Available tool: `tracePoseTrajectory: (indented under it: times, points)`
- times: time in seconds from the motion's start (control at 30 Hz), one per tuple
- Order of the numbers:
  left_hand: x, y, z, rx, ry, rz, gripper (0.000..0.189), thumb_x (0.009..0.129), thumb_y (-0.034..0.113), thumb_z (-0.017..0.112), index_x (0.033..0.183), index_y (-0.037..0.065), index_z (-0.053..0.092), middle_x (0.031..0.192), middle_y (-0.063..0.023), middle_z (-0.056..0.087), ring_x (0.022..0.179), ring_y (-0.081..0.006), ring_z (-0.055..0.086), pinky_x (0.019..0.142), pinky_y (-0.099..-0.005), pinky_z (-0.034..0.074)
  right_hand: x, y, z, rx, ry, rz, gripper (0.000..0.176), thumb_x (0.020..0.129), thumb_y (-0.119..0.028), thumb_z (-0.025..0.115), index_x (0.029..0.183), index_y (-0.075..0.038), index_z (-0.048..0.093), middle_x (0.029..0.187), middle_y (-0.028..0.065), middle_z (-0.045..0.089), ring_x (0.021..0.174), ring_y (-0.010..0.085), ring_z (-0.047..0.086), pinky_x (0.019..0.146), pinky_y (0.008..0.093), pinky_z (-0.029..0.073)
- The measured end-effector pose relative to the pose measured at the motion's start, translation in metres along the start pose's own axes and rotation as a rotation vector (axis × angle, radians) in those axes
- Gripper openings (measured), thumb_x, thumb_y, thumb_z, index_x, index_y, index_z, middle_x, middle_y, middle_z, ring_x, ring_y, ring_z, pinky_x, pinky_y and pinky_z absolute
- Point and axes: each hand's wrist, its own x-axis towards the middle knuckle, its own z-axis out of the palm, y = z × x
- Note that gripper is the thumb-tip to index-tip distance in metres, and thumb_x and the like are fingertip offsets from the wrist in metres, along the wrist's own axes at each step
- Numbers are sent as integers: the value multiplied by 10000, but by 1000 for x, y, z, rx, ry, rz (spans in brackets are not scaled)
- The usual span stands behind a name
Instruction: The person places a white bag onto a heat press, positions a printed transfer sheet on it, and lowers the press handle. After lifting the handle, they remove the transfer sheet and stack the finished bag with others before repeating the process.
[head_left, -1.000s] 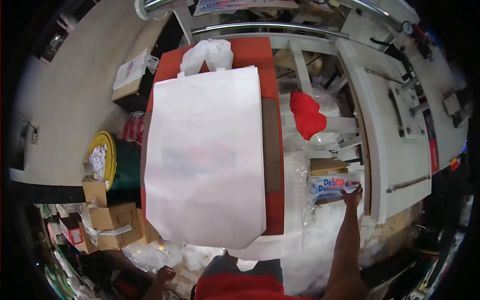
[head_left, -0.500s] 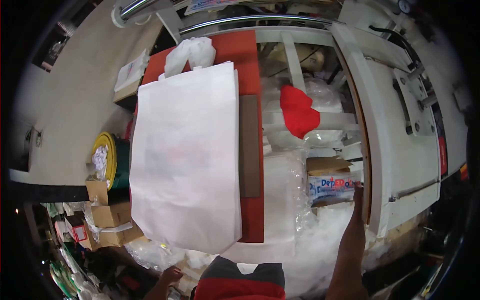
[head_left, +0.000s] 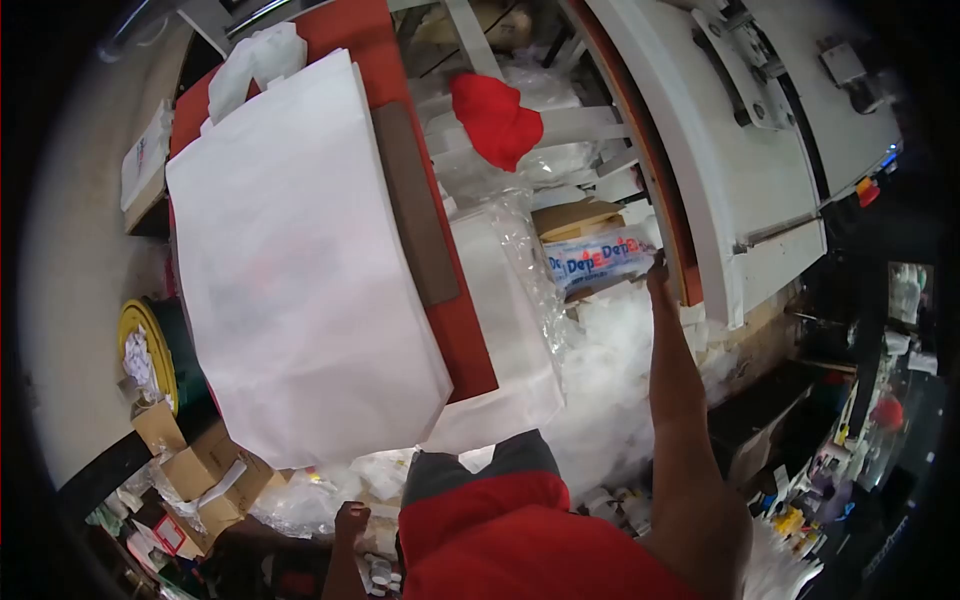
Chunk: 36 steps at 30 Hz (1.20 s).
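Our right hand (head_left: 656,264) is at the end of an outstretched arm, at the right end of a DepED-printed bundle (head_left: 600,258). The fingers there are small and dark, and we cannot tell whether they grip the bundle or just rest against it. The bundle lies low, right of the red board (head_left: 462,345), with brown cardboard (head_left: 578,219) just behind it and the edge of a white machine (head_left: 640,90) close to our right hand.

We have our left hand (head_left: 352,518) down beside our red shirt (head_left: 520,540). Its fingers look curled in, but we cannot tell whether they hold anything. Clear plastic (head_left: 300,505) lies near it, on the far side from the shirt.

A white tote bag (head_left: 300,270) lies flat over the red board, handles at the far end, a grey-brown panel (head_left: 415,210) showing along its right edge. A red cloth (head_left: 495,120) hangs over a white bar (head_left: 580,124). On our left, cardboard boxes (head_left: 215,475) sit near a green bin (head_left: 185,350) with a yellow rim.
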Motion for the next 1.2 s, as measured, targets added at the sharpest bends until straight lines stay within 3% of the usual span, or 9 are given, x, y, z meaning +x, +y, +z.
tracePoseTrajectory:
  times: [0.27,0.53,0.6,0.7,0.77,0.8,0.83,0.93,1.2]
  points:
    - [13,-32,-14,-77,52,44,305,780,233,723,983,18,650,907,-150,698,858,-253,681,795,-358,538,-41,-114,-106,4,-1,7,242,943,-182,483,1071,-28,619,1001,237,632,978,399,609,837,465,478]
    - [47,-48,-16,139,17,36,277,766,279,696,923,55,663,857,-134,708,852,-256,693,788,-356,546,-128,-324,-355,68,-678,-602,138,808,-165,625,786,-45,688,796,175,666,778,372,642,718,426,510]
    - [43,-28,-33,51,301,248,231,794,299,664,856,77,663,839,-143,693,843,-297,681,786,-385,536,-127,-408,-449,8,-1129,-524,170,812,-188,662,921,-83,740,835,129,696,721,259,669,686,355,523]
    - [66,9,-87,-95,594,421,156,844,222,630,829,73,676,899,-152,682,874,-350,655,784,-421,525,-124,-451,-485,587,-1362,-911,111,826,-14,658,923,-31,710,810,83,679,679,171,655,600,287,508]
    - [138,-14,-117,-104,830,656,135,854,170,628,865,38,655,868,-172,671,812,-375,651,763,-441,514,-120,-467,-482,857,-1415,-577,76,844,18,652,918,2,662,817,57,649,672,134,633,584,266,501]
    - [159,-8,-144,120,981,678,147,867,154,620,921,18,624,849,-164,664,798,-366,651,753,-450,510,-123,-485,-465,980,-1265,-404,89,807,-27,720,845,1,645,767,54,610,677,135,623,585,256,495]
    - [133,39,-165,-365,1032,623,147,878,127,608,966,9,594,866,-156,653,787,-345,647,740,-444,507,-124,-500,-434,882,-871,-581,119,826,-61,721,871,-1,628,772,43,606,678,116,602,569,249,484]
    - [20,152,-261,-370,895,618,177,902,93,585,1055,5,587,985,-159,648,849,-286,655,745,-371,517,-137,-552,-366,1192,-855,-90,180,887,-122,665,1003,8,621,834,41,621,663,109,600,573,268,530]
    - [-39,306,-290,-641,949,1096,226,894,6,565,1121,9,577,1083,-122,615,985,-225,616,842,-321,501,-147,-584,-227,1255,-383,49,185,914,-116,601,1024,32,610,836,74,618,585,154,638,539,278,552]
